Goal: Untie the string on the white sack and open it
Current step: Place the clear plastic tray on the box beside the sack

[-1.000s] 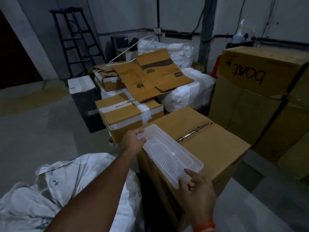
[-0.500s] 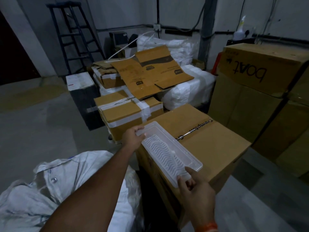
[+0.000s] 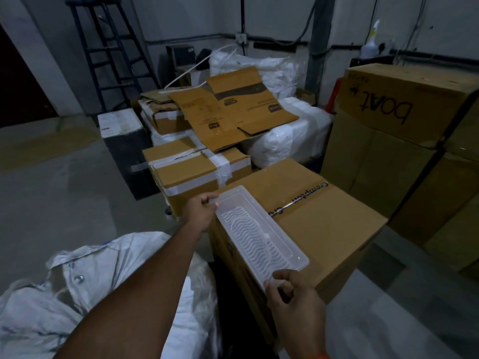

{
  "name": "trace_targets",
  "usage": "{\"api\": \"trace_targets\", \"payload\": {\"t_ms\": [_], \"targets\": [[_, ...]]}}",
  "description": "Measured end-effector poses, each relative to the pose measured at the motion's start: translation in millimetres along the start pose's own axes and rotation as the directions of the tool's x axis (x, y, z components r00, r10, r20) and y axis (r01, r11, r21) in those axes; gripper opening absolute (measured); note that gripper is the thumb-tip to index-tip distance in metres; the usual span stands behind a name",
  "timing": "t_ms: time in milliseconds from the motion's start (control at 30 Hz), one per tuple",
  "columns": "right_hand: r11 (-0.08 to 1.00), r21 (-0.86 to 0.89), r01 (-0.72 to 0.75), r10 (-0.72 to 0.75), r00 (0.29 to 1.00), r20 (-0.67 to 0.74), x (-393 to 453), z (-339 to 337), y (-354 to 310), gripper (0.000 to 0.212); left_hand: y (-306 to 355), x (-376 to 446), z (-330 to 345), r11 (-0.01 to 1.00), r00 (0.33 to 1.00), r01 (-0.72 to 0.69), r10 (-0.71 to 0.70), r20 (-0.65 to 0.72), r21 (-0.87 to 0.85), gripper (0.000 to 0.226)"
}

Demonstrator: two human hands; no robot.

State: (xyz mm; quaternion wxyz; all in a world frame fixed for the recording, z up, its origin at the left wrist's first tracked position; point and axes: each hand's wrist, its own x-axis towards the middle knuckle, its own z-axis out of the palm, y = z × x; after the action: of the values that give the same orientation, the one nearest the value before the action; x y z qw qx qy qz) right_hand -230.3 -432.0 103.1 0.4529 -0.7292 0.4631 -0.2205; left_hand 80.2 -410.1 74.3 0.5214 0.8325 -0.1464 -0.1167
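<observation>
A crumpled white sack lies on the floor at the lower left, under my left forearm; no string shows on it. A clear plastic tray with a wavy ribbed bottom rests on top of a brown cardboard box. My left hand grips the tray's far end. My right hand holds its near end, fingers curled over the rim. An orange band shows at my right wrist.
Taped cardboard boxes and a flattened carton are stacked behind. White wrapped bundles sit further back. Tall boxes marked "boat" stand at the right. A dark stepladder leans at the back left. Bare grey floor lies to the left.
The view has shifted slightly. Both hands stay on the tray's ends, and the tray has settled a little further onto the box top.
</observation>
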Motion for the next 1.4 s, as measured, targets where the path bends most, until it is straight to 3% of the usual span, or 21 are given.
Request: {"api": "trace_targets", "payload": {"t_ms": [200, 500, 700, 867, 1033, 1167, 1400], "targets": [[0.998, 0.062, -0.019, 0.019, 1.0, 0.005, 5, 0, 10, 0.011, 4, -6, 2, 1.0, 1.0, 0.0, -0.001, -0.008, -0.015, 0.022], [0.861, 0.475, -0.179, 0.189, 0.982, 0.026, 30, -21, 16, 0.009, 9, -16, 13, 0.996, 0.999, 0.019, -0.016, 0.034, -0.084, 0.021], [0.848, 0.511, -0.144, 0.172, 0.985, -0.007, 34, -15, 27, 0.01, 13, -16, 17, 0.998, 0.999, 0.044, -0.043, 0.022, -0.046, 0.021], [0.816, 0.566, -0.121, 0.168, 0.985, -0.031, 41, -18, 28, 0.007, 23, -17, 15, 0.999, 0.999, -0.02, 0.018, 0.04, 0.045, 0.024], [0.768, 0.625, -0.138, 0.221, 0.974, -0.056, 70, -30, 23, 0.019, 50, -4, 23, 0.979, 0.978, -0.13, 0.102, 0.181, 0.154, 0.027], [0.792, 0.591, -0.154, 0.232, 0.971, -0.058, 84, -30, 31, 0.011, 69, 7, 37, 0.918, 0.926, -0.255, 0.141, 0.349, 0.304, 0.031], [0.796, 0.589, -0.143, 0.232, 0.97, -0.077, 90, -23, 49, 0.014, 68, 16, 54, 0.904, 0.938, -0.235, 0.115, 0.328, 0.356, 0.034]]}}
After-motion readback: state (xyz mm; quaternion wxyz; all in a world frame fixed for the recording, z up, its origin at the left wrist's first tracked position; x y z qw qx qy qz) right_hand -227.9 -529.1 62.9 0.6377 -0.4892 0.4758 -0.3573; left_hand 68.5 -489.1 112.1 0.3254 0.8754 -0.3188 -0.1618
